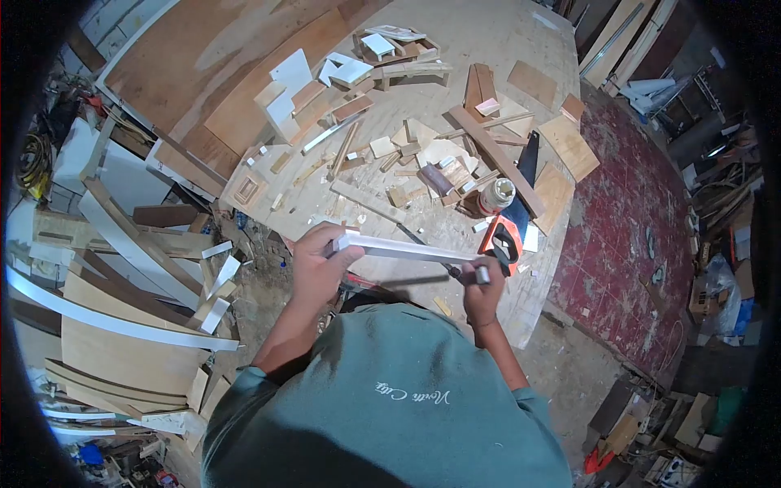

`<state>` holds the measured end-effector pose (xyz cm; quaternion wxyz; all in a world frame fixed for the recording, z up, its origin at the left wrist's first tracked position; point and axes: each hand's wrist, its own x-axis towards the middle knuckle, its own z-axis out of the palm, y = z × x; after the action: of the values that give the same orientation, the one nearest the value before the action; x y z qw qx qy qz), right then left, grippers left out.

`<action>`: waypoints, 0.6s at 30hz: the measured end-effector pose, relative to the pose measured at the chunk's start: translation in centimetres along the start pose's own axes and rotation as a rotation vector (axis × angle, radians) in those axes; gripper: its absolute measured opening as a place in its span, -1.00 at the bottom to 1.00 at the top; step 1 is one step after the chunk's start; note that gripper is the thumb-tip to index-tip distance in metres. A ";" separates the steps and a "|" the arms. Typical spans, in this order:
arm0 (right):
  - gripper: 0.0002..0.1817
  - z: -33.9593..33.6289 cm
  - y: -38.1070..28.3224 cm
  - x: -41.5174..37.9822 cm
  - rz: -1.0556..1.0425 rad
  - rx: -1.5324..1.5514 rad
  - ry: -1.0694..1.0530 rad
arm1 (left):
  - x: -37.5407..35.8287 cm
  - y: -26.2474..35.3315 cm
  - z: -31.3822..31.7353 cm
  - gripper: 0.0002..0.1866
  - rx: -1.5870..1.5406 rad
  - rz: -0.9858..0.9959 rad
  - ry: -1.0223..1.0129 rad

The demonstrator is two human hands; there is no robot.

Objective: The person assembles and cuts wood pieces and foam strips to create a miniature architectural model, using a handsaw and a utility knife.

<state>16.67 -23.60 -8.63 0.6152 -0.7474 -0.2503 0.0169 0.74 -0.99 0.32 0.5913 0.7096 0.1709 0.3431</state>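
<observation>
The pale strip [415, 249] is in the lower middle of the frame, above the near edge of the table [508, 37]. It is long, straight and narrow, with smooth faces and squared edges, and it slopes a little down to the right. The left hand [321, 259] pinches its left end, with the thumb on the near side and the fingers bent around. The right hand [482, 286] is closed around the other end, where a small squared tip shows. Both forearms come up from the sleeves of a green shirt [390, 382] with white letters, and they reach forward, well apart.

Just beyond the right hand lies a saw [491, 236] with an orange and black handle, its dark blade pointing to the upper right. Near it stands a round jar [497, 193], and beside this one a long brown board [496, 161] lies slanting. In the centre of the table are many thin wooden offcuts [407, 146]. Farther, at the upper middle, there is a small wooden frame [415, 70]. The red floor [618, 211] at right looks rough and stained.
</observation>
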 end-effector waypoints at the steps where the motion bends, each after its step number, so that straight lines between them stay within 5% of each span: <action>1: -0.83 -0.5 -1.7 -0.1 -0.081 0.012 0.080 | -0.1 -0.4 0.1 -0.73 0.003 0.004 -0.002; 4: -0.72 -2.3 -4.1 -1.1 0.128 0.537 -0.059 | -0.2 -1.6 1.1 -0.73 -0.305 -0.289 0.133; 6: -0.69 -2.9 -6.3 -0.9 0.146 0.601 -0.197 | 0.0 -2.3 2.1 -0.75 -0.560 -0.397 0.275; 11: -0.63 -2.4 -7.8 -0.4 0.295 0.623 -0.788 | 0.5 -1.2 3.7 -0.70 -0.841 -0.518 0.225; 15: -0.69 -0.6 -8.4 0.2 0.510 0.730 -0.843 | 0.5 -0.1 4.7 -0.70 -0.935 -0.638 0.195; 18: -0.64 0.1 -8.6 0.8 0.367 0.662 -0.785 | 0.3 -0.2 5.1 -0.69 -0.951 -0.669 0.203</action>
<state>14.22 -22.16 -0.43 0.6650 -0.4826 -0.3077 0.4797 4.45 -4.42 -0.12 0.9012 0.2376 0.2688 0.2431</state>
